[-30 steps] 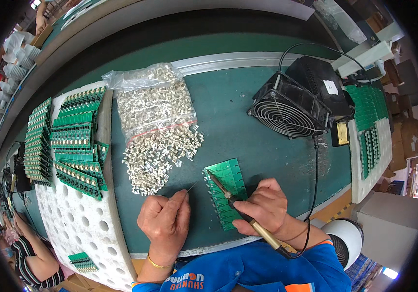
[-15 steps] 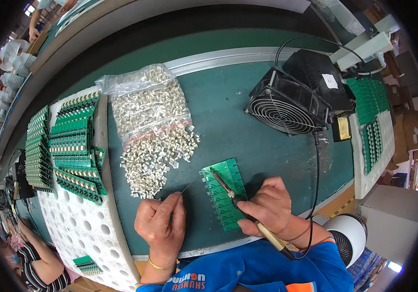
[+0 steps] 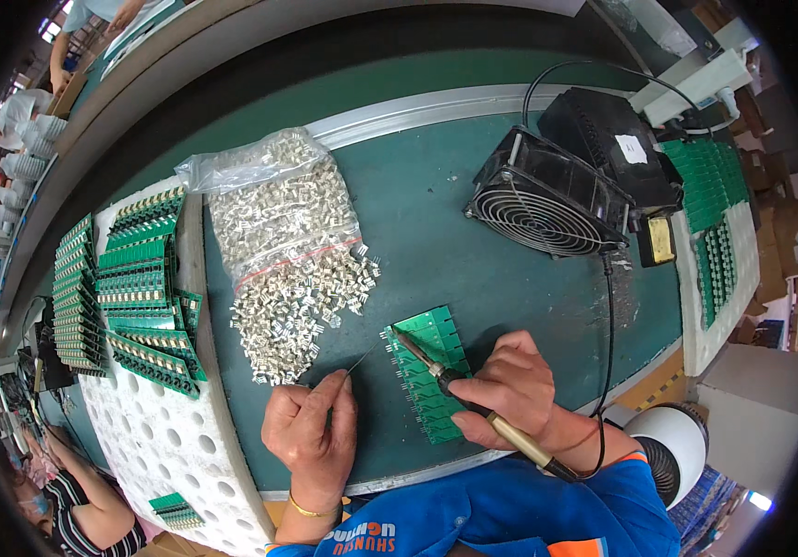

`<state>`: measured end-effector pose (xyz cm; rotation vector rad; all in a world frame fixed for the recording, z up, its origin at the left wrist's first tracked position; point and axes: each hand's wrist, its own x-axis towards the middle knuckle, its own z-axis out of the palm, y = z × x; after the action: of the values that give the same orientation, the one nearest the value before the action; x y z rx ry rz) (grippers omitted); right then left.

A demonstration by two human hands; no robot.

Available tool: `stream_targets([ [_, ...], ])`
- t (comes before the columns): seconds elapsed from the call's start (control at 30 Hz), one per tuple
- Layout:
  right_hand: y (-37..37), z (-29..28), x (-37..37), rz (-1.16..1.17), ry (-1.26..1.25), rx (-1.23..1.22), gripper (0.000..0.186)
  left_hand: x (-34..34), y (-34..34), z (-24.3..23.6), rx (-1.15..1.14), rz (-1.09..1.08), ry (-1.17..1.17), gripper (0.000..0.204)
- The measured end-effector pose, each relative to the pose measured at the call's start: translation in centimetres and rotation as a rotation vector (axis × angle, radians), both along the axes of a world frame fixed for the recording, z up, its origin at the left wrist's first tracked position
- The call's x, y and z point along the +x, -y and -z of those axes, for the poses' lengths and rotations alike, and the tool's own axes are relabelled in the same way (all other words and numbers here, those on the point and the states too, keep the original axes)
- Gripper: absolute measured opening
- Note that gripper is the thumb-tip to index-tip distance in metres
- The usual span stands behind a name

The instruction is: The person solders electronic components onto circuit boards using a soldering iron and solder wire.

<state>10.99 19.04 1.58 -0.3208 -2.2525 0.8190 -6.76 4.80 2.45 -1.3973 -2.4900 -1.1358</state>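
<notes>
A green circuit board panel lies on the green bench top, with small white connectors and pins along its left edge. My right hand is closed round a soldering iron. The iron's tip is at the panel's upper left corner, by the connector row. Between the thumb and fingers of my left hand is a thin solder wire, its end pointing toward that same corner. Just beyond my left hand, loose small white connectors spill from a clear plastic bag.
At the left, a white foam board with holes carries stacks of finished-looking green boards. A black fan and a black box stand at the far right, near a yellow sponge. The iron's cable runs there. Co-workers sit beyond.
The soldering iron's tip has shifted slightly left and nearer to me along the panel's edge. My left hand keeps its pinch on the solder wire. The whole view has shifted slightly.
</notes>
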Motion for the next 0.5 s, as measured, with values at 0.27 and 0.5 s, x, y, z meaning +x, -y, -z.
stream_targets([
  [0.27, 0.05, 0.30, -0.07, -0.001, -0.008, -0.003, 0.029, 0.08, 0.11, 0.17, -0.011, 0.023, 0.013, 0.023],
  [0.5, 0.02, 0.29, -0.06, -0.014, 0.009, -0.003, 0.023, 0.07, 0.03, 0.19, -0.001, 0.030, 0.029, 0.022],
])
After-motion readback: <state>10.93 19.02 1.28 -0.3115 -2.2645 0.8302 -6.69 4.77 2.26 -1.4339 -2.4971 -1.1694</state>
